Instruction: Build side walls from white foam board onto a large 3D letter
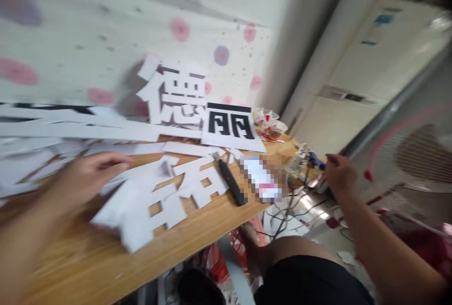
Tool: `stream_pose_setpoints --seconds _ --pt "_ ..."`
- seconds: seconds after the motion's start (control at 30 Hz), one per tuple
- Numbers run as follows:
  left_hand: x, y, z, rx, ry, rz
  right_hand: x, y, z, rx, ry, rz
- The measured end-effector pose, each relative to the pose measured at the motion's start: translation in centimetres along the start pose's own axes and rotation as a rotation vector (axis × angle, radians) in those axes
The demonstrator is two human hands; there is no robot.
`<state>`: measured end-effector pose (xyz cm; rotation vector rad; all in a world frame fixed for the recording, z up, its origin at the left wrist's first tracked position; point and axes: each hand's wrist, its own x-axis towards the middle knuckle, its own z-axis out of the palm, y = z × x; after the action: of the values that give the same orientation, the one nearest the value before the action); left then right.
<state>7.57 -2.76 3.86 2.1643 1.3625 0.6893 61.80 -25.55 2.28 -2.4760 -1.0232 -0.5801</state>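
My left hand [93, 173] is above the left part of the table, fingers stretched out together and holding nothing. Beside it lies a white cut-out character [173, 196] of foam board or thick card, with square openings and one end raised off the wood. A black-handled utility knife [231, 182] rests just right of the cut-out. Out past the table's right end, my right hand [341, 175] is closed, fingers curled. It is somewhat blurred, and what it may hold cannot be made out. Blue and pale clutter [310, 161] is near its fingertips.
White strips and offcuts [77, 126] cover the table's back left. Against the patterned wall lean a white cut-out character [173, 93] and a printed sheet [231, 128]. A phone [261, 178] lies near the front edge. Cables [286, 215] hang off the right end, near a fan [420, 154].
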Motion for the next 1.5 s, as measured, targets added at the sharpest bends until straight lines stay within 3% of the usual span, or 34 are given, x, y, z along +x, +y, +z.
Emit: stream_pose_setpoints --seconds 0.03,0.13,0.17,0.27,0.3,0.37,0.47,0.67,0.93,1.5 --pt "-0.4 0.3 -0.1 -0.083 0.030 -0.007 -0.9 -1.5 -0.6 0.080 0.035 -0.057" --pt "-0.9 0.6 0.3 -0.213 -0.047 0.040 -4.5 -8.2 -2.6 0.369 0.096 -0.285" --pt "-0.9 0.4 0.6 -0.213 -0.041 0.020 -6.2 -11.0 -3.4 0.453 0.015 -0.413" --pt "-0.4 -0.9 1.5 -0.215 -0.036 -0.018 -11.8 -19.5 -5.3 0.776 -0.369 -1.068" --pt "-0.3 -1.3 1.8 -0.218 -0.033 -0.019 -13.6 -22.1 -5.6 0.801 -0.477 -1.196" --pt "0.0 -2.0 2.2 -0.222 -0.027 -0.014 -16.5 -26.2 -5.4 0.789 -0.596 -1.287" --pt "0.1 -2.2 2.4 -0.216 -0.022 0.001 -18.8 -29.9 -3.7 0.837 -0.606 -1.215" --pt "0.0 -1.7 2.2 -0.216 -0.011 -0.006 -19.8 -32.1 -1.2 0.836 -0.487 -1.217" --pt "-0.1 -2.0 2.3 -0.191 0.004 -0.004 -20.9 -32.7 -0.7 0.755 -0.374 -1.280" --pt "-0.2 -1.6 2.0 -0.146 -0.011 0.010 -21.7 -32.6 0.6 0.751 -0.308 -1.255"
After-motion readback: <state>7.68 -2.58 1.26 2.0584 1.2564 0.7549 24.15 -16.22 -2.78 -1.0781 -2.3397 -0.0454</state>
